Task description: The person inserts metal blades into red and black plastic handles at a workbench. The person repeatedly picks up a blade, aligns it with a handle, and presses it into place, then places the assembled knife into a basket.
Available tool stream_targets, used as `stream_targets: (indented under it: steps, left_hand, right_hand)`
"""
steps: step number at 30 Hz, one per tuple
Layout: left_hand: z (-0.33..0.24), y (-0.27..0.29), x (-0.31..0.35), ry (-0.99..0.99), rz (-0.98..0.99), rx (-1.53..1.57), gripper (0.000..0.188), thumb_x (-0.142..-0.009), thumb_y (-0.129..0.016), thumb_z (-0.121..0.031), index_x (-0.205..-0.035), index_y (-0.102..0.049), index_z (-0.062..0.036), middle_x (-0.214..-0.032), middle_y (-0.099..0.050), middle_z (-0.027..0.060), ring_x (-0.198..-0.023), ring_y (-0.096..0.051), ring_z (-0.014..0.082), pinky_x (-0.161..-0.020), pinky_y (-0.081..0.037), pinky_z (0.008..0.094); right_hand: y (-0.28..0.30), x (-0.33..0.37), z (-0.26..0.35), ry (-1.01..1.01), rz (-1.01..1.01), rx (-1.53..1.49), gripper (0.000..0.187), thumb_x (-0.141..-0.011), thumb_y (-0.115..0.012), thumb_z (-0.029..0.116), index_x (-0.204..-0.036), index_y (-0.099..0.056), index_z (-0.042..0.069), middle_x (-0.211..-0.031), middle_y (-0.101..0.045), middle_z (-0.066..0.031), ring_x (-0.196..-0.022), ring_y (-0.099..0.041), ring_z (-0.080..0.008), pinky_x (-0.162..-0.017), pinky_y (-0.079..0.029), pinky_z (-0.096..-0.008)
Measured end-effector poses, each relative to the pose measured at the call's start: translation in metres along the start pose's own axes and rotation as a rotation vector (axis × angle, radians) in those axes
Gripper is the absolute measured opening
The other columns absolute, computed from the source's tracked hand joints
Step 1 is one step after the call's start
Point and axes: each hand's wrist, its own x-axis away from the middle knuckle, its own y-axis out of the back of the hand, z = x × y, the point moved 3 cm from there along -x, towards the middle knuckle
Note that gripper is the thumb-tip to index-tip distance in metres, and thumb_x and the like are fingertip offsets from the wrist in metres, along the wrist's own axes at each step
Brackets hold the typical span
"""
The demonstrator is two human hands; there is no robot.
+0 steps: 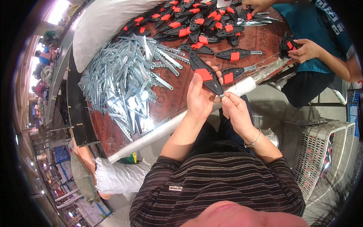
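My left hand [199, 99] is wrapped round a black plastic holder [197, 62] with a red block at its middle, held tilted over the near edge of the table. At the holder's lower end, the thumb and fingers of my right hand [237, 109] are pinched together; a small pale bit shows there, too covered to make out. To the left lies a big heap of notched metal strips [121, 79]. Beyond my hands are many more black and red holders [204, 38]. Two of them near my hands, one holder [235, 55] among them, have a metal strip sticking out.
The red-brown table [176, 85] has a white rolled edge [159, 130]. A large white sack [102, 28] stands at the far left. On the right, a co-worker's hand [304, 51] holds another holder; another hand [257, 5] reaches in above. A plastic crate [308, 159] stands lower right.
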Motion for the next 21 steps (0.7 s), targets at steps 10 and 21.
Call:
stream_targets:
  steps: [10,21]
  left_hand:
    - [-0.005,-0.006,0.000,0.000,0.018,0.038,0.051,-0.098,-0.033,-0.045,-0.130,-0.040,-0.0062,-0.117,-0.053,0.0082,-0.105,-0.055,0.0213,-0.091,-0.049,0.0366]
    - [-0.067,0.055,0.017,-0.334,-0.431,-0.243,0.032,-0.094,-0.053,-0.019,-0.123,-0.045,-0.0076,-0.123,-0.048,0.0090,-0.110,-0.049,0.0204,-0.093,-0.042,0.0370]
  right_hand:
    - [0.002,0.004,-0.001,-0.022,0.068,-0.094,0.034,-0.097,-0.048,0.024,-0.117,-0.053,-0.002,-0.063,-0.037,0.0077,-0.054,-0.031,-0.0032,-0.049,-0.027,-0.0192]
    - [0.094,-0.059,0.073,0.205,-0.172,1.341,0.021,-0.082,-0.062,0.020,-0.091,-0.062,0.002,-0.085,-0.061,-0.0154,-0.085,-0.057,-0.0316,-0.074,-0.046,-0.0388]
